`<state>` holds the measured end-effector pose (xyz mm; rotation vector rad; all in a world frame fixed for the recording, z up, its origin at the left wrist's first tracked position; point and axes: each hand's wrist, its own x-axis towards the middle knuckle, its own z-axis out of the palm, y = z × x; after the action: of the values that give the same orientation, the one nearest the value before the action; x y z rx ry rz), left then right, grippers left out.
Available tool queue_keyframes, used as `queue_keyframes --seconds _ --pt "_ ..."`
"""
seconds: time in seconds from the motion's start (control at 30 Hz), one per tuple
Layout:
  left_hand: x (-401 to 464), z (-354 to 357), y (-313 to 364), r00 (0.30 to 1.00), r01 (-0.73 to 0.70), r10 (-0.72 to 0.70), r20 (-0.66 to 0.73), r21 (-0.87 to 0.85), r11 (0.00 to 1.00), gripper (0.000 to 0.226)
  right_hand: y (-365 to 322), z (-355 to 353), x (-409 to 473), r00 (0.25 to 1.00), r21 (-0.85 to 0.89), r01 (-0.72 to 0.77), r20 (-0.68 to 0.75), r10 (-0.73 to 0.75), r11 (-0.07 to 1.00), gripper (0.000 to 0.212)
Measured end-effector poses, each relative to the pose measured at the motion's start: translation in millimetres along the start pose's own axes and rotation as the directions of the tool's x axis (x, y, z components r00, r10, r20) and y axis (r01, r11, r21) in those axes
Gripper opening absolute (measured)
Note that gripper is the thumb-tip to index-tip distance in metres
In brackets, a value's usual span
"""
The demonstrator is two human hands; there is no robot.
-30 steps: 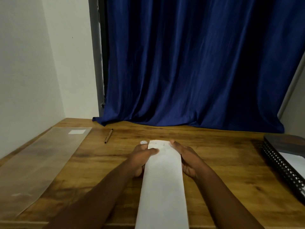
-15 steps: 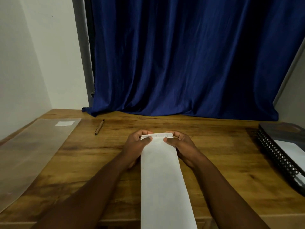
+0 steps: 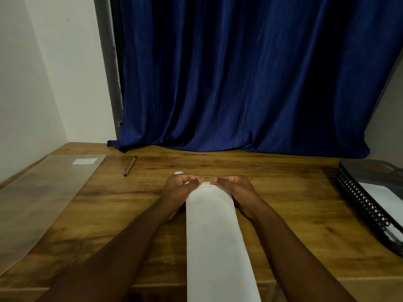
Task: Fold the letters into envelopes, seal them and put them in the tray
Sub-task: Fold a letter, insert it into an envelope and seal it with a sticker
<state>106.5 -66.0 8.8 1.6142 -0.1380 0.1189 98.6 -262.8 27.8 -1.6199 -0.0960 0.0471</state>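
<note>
From the head view, a long white envelope [image 3: 212, 232] lay lengthwise on the wooden bench [image 3: 283, 214], its near end running off past the bench edge toward the person. Both hands met at its far end: the left hand [image 3: 180, 189] and the right hand [image 3: 234, 187] each pinched a corner of the narrow flap there, fingers [image 3: 220, 180] curled down onto the paper. A small white object showed just beyond the left knuckles, too hidden to name. The black mesh tray [image 3: 366, 205] sat well apart at the right edge of the bench, with white paper already lying in it. A clear plastic sleeve [image 3: 43, 197] lay at the left, and a pen [image 3: 130, 166] beside it.

The step in hand looked like sealing: the flap was being folded over and pressed. Next, it would likely need a firm press along the whole flap edge, then a lift across to the tray.
</note>
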Motion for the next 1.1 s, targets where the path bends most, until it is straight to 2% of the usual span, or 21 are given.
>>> queue_keyframes --seconds 0.07,0.2,0.37,0.5,0.63,0.77,0.9,0.97,1.1 --pt "2 -1 -3 0.999 -0.021 0.020 0.026 0.051 0.998 0.007 1 0 2 1.000 0.002 -0.002 -0.009 0.002 1.000 0.023" --pt "1 0 -4 0.995 -0.042 0.038 0.092 0.047 0.998 0.014 1 0 5 1.000 0.015 -0.025 0.011 0.024 1.000 0.027" --pt "0 -1 -4 0.994 -0.058 0.053 0.100 0.054 0.997 0.023 2 1 5 0.998 -0.144 -0.022 0.059 0.031 0.989 0.026" --pt "-3 -1 -3 0.995 -0.043 0.037 0.094 0.060 0.997 0.033 2 0 6 0.997 -0.190 -0.017 0.068 0.030 0.982 0.026" --pt "-9 2 5 0.994 0.016 -0.021 0.105 0.046 0.999 0.045 2 -2 5 0.999 -0.117 -0.021 0.032 0.025 0.993 0.024" --pt "-20 2 22 0.974 0.125 -0.170 0.147 0.272 0.954 0.060 3 -6 5 0.998 0.003 -0.025 -0.058 0.025 1.000 0.021" --pt "-45 -11 53 0.892 0.130 -0.281 0.353 0.394 0.910 0.032 1 -7 3 0.988 0.125 -0.032 -0.147 0.051 0.992 0.018" --pt "-55 -22 63 0.853 0.100 -0.300 0.427 0.431 0.897 0.031 0 -7 0 0.985 0.179 -0.017 -0.166 0.048 0.984 0.019" --pt "-66 -44 80 0.873 0.012 -0.281 0.398 0.559 0.829 0.031 -6 -4 -6 0.992 0.200 0.029 -0.128 -0.003 0.979 0.018"
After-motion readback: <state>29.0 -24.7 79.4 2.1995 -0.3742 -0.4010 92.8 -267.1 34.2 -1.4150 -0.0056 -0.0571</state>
